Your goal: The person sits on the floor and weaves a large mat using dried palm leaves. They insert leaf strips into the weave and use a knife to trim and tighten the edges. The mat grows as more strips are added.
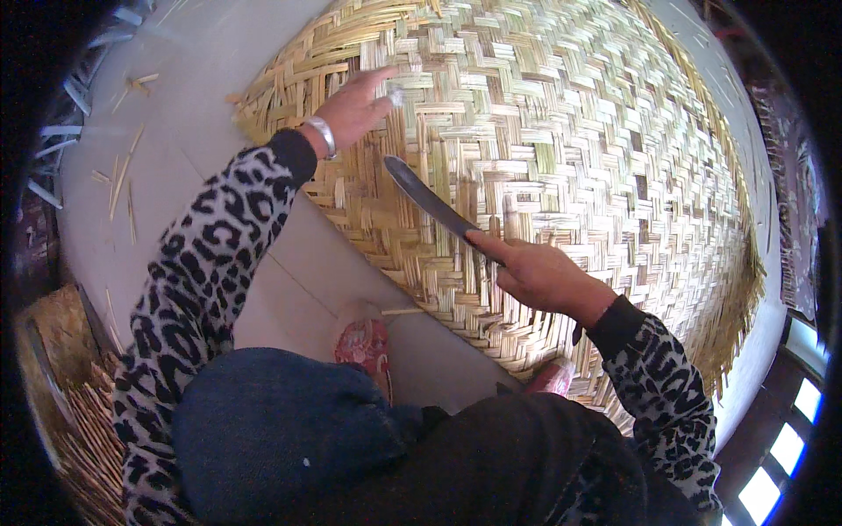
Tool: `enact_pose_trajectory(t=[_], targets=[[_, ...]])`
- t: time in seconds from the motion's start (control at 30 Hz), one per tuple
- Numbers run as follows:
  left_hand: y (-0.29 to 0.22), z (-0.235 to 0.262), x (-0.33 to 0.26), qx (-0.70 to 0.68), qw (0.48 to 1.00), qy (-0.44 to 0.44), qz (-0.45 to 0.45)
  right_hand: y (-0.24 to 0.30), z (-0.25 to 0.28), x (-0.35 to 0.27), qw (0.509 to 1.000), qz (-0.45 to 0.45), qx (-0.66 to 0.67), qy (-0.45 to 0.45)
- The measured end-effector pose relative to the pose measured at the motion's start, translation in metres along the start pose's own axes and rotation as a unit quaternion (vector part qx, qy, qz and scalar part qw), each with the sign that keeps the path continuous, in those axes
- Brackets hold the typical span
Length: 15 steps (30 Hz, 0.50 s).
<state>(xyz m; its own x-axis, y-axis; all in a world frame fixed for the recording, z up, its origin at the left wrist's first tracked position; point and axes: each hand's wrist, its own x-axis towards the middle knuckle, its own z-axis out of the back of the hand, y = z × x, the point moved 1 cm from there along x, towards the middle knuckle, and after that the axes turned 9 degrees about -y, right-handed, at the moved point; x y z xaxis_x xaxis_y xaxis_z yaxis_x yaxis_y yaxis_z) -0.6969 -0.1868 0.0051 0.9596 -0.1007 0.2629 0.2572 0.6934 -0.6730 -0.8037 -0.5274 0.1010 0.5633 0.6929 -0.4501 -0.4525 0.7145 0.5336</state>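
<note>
A large woven mat of flat pale straw-coloured and greenish strips lies on the floor, its edges ragged with loose strip ends. My right hand is closed round a long dark blade, slightly curved like a machete; its handle is hidden in my grip. The blade points up and left, over the mat. Near the mat's left edge, my left hand reaches out with fingers stretched and slightly blurred. Something whitish shows at its thumb tip, perhaps a wrapping. A silver bracelet circles that wrist.
Loose straw pieces litter the grey floor on the left. A bundle of thin sticks lies at lower left. My red patterned shoe stands beside the mat; the other shoe is at its near edge.
</note>
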Motion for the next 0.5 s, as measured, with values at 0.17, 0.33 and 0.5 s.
enact_pose_trajectory(t=[0.17,0.33,0.5], targets=[[-0.018,-0.013,0.041,0.336,0.853,0.321,-0.236,0.006,0.024,0.019,0.992,-0.01,-0.127,-0.017],[-0.041,-0.01,0.055,0.355,0.831,0.404,-0.144,0.002,0.028,0.047,0.991,-0.02,-0.125,-0.034],[-0.04,-0.015,0.044,0.385,0.811,0.4,-0.186,-0.01,0.02,0.058,0.989,-0.047,-0.131,-0.05]])
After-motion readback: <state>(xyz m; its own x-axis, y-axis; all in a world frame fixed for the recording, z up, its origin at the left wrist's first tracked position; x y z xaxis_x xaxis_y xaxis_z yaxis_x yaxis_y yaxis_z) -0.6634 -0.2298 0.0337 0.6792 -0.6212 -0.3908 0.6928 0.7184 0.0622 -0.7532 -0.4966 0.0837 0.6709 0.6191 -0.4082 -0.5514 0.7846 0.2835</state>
